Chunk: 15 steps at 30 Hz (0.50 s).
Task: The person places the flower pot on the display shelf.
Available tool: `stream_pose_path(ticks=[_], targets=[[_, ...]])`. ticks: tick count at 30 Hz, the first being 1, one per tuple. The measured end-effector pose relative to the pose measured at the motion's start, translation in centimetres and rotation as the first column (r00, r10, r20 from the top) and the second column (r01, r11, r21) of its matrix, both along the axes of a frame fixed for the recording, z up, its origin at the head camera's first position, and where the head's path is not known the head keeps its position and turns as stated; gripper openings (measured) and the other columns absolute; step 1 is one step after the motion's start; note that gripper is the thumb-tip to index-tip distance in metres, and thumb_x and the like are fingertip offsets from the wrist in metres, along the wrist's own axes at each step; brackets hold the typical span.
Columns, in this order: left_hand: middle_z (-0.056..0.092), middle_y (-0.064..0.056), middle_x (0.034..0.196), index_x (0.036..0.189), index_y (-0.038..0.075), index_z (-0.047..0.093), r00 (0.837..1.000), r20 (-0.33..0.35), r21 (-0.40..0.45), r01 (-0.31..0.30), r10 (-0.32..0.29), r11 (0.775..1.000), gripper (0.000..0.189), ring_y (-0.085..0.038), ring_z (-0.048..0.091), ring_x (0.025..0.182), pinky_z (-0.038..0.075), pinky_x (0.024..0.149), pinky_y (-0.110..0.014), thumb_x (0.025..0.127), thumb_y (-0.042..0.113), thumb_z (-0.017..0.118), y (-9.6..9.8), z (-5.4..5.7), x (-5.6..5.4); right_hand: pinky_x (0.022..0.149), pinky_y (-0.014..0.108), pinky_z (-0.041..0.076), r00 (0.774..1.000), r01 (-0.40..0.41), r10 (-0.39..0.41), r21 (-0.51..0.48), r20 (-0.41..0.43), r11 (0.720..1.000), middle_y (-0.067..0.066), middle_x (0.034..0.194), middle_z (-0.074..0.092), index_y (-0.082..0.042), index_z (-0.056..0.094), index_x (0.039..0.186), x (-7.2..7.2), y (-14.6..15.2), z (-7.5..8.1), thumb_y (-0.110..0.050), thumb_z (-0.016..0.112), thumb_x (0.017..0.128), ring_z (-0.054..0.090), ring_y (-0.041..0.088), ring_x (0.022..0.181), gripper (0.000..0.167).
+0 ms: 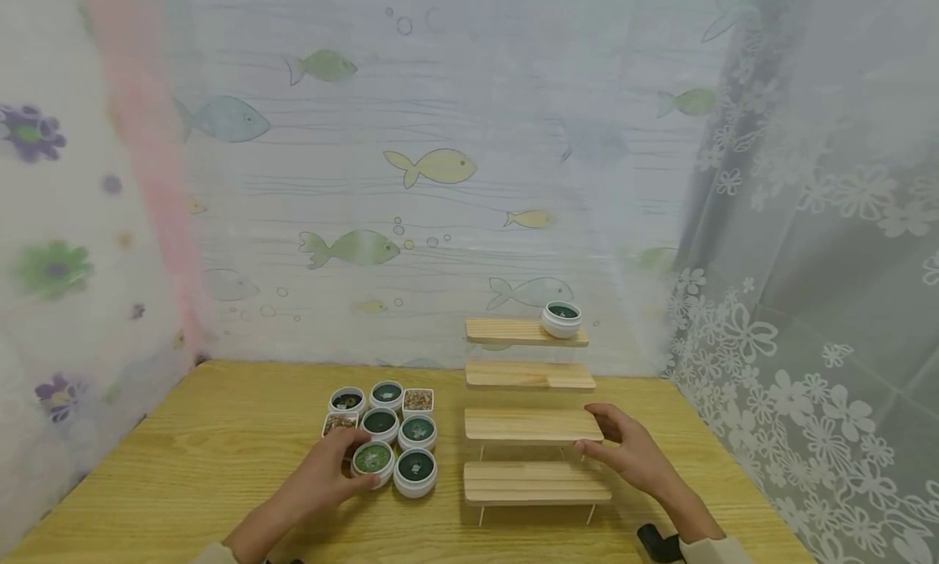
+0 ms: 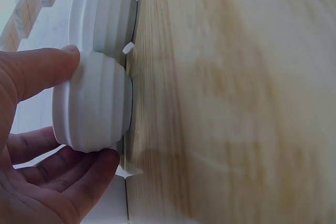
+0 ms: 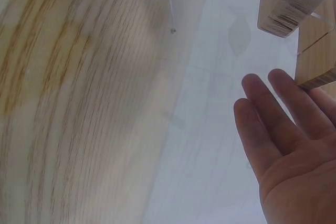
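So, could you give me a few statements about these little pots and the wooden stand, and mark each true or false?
1. The left hand grips a green-topped round white pot. True.
2. The four-tier wooden stand has a bare top shelf. False: a dark-topped round pot stands toward its right end.
3. Two square containers stand on the wood-grained table. True.
4. The right hand holds a pot. False: it holds none and is at the stand's right side.

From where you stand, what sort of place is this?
Probably an indoor corner screened off for tabletop work, though I can't tell what building. A wooden table stands before fish-print sheeting, and a tiered wooden stand sits on it.
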<state>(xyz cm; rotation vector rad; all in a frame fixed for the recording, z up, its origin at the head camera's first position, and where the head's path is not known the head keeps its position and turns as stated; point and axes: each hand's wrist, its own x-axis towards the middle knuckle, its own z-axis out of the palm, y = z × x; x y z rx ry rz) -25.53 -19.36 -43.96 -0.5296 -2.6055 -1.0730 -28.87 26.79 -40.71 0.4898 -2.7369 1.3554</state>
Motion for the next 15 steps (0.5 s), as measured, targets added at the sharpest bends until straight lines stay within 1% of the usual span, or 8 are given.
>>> stream_pose_path(ticks=[3, 10, 15], targets=[[0.059, -0.006, 0.101, 0.109, 0.000, 0.062, 1.000, 0.025, 0.025, 0.007, -0.008, 1.000, 0.054, -0.015, 0.055, 0.087, 0.050, 0.074, -0.025, 0.069, 0.026, 0.087, -0.03, 0.12, 0.12, 0.099, 0.054, 0.040, 1.000, 0.004, -0.004, -0.002, 0.008, 1.000, 0.021, 0.145, 0.039, -0.011, 0.044, 0.139, 0.07, -0.03, 0.06, -0.038, 0.069, 0.087, 0.043, 0.041, 0.128, 0.064], [0.059, -0.005, 0.100, 0.105, 0.003, 0.062, 0.998, 0.066, 0.058, -0.021, 0.017, 0.998, 0.051, -0.015, 0.056, 0.087, 0.050, 0.075, -0.025, 0.066, 0.024, 0.088, 0.07, 0.10, 0.19, 0.100, 0.053, 0.040, 1.000, 0.002, -0.001, -0.020, 0.026, 1.000, 0.020, 0.146, 0.038, -0.012, 0.044, 0.139, 0.16, -0.07, 0.12, -0.037, 0.070, 0.087, 0.040, 0.040, 0.130, 0.064], [0.057, -0.005, 0.098, 0.103, 0.003, 0.063, 0.995, 0.098, 0.080, -0.025, 0.017, 0.996, 0.049, -0.015, 0.055, 0.087, 0.050, 0.075, -0.025, 0.065, 0.021, 0.088, 0.10, 0.17, 0.10, 0.100, 0.053, 0.039, 1.000, -0.002, 0.002, -0.019, 0.016, 1.000, 0.020, 0.146, 0.039, -0.011, 0.044, 0.139, 0.13, 0.01, 0.12, -0.037, 0.070, 0.087, 0.041, 0.040, 0.130, 0.064]])
